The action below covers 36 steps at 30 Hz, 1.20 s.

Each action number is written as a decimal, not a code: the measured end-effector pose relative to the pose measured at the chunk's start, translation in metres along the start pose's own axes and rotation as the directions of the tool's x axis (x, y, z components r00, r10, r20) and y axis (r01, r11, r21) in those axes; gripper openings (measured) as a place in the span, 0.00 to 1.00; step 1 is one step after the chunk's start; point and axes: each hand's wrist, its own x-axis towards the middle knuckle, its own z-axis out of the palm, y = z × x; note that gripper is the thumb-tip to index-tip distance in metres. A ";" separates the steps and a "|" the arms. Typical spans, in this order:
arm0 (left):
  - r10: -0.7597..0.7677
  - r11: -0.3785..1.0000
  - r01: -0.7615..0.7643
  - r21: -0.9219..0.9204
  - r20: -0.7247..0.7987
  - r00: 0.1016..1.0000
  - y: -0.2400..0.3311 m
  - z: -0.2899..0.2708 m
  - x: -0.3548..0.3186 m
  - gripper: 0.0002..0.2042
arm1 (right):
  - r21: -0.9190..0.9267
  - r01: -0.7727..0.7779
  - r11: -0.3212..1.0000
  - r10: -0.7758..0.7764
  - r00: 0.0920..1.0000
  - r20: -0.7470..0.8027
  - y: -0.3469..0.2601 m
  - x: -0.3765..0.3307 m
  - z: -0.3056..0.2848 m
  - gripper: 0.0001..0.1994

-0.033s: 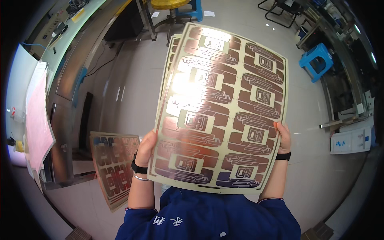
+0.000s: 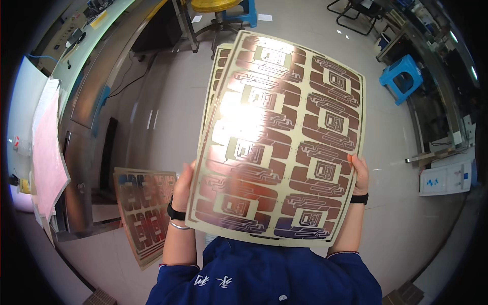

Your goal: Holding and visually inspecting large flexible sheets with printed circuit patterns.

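In front of my body I hold a small stack of circuit board panels upright between both hands. The front circuit board panel (image 2: pixel 301 147) is cream with copper-brown traces in two columns of repeated patterns, and a bright glare covers its upper left. Behind it another circuit board panel (image 2: pixel 219 63) shows along the left edge; how many are stacked is hidden. My left hand (image 2: pixel 184 185) is at the lower left edge, its fingers largely hidden behind the stack. My right hand (image 2: pixel 361 173) grips the right edge, fingertips bent round it.
More patterned panels (image 2: pixel 145 218) lean low on the left, beside a metal-fronted workbench (image 2: pixel 84 96). A blue plastic stool (image 2: pixel 401 79) and a white box (image 2: pixel 442 178) stand on the right. A yellow round-seated chair (image 2: pixel 216 6) is at the far side.
My left hand has shifted slightly, its thumb now less over the panel's edge. The front panel's left side has moved a little leftward and down. My right hand stays in place.
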 end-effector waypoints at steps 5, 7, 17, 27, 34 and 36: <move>0.145 0.868 -0.133 -0.479 -0.012 0.989 -0.023 -0.003 0.008 0.25 | 0.232 0.042 0.972 -0.042 0.999 -0.003 0.020 0.005 0.006 0.11; 0.122 0.863 -0.105 -0.494 0.003 0.993 -0.036 0.013 0.016 0.24 | 0.352 0.108 0.930 -0.095 0.994 -0.055 0.026 0.016 0.019 0.12; -0.029 0.986 0.023 -0.163 -0.035 0.999 -0.043 0.043 0.016 0.18 | 0.501 0.070 0.863 -0.278 0.893 0.354 0.020 0.013 -0.010 0.19; -0.013 1.000 0.019 0.025 -0.225 0.974 -0.025 0.028 0.011 0.16 | 0.344 0.317 0.884 -0.260 0.944 -0.204 -0.021 -0.002 -0.043 0.20; 0.004 0.991 0.023 0.130 -0.200 0.980 -0.022 0.019 0.012 0.18 | 0.303 0.311 0.901 -0.254 0.943 -0.214 -0.019 -0.003 -0.042 0.20; 0.011 0.989 0.023 0.149 -0.226 0.974 -0.022 0.017 0.012 0.18 | 0.292 0.314 0.903 -0.253 0.940 -0.229 -0.020 -0.003 -0.035 0.20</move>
